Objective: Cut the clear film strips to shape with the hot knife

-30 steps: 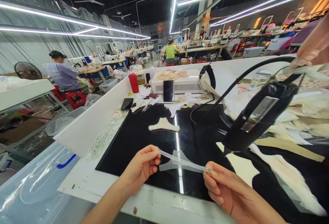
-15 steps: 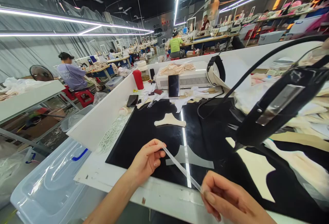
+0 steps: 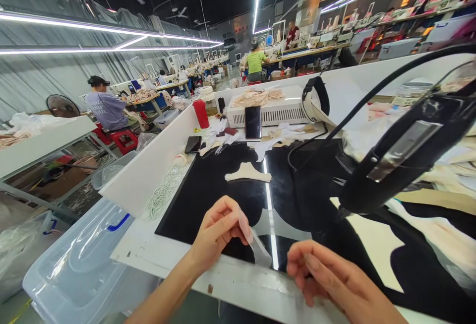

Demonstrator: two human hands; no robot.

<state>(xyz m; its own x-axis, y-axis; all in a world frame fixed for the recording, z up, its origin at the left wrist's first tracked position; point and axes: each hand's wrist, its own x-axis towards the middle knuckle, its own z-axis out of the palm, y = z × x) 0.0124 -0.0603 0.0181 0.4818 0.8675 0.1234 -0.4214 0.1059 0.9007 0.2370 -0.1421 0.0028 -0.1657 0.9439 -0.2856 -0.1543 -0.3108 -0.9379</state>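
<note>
My left hand (image 3: 222, 229) pinches a thin translucent piece of film (image 3: 261, 250) between thumb and fingers. The film's free end hangs down to the right over the black glossy board (image 3: 219, 158). To the right, my right hand (image 3: 323, 275) is apart from the film, its fingers loosely curled and holding nothing. Another translucent shaped piece (image 3: 292, 226) lies flat on the board just beyond my hands, partly behind the held film. Farther back on the board is a cream fabric piece (image 3: 247, 171), raised in the middle with spreading ends.
A black hand-held device (image 3: 386, 160) with a cable juts in from the right above cream pieces (image 3: 372, 244). Green elastic loops (image 3: 163, 192) lie on the left. A phone (image 3: 253, 122) leans against a white vented box (image 3: 277, 110). People sit farther off.
My right hand has let go of the film's end. The film was stretched between both hands and now hangs from my left hand alone.
</note>
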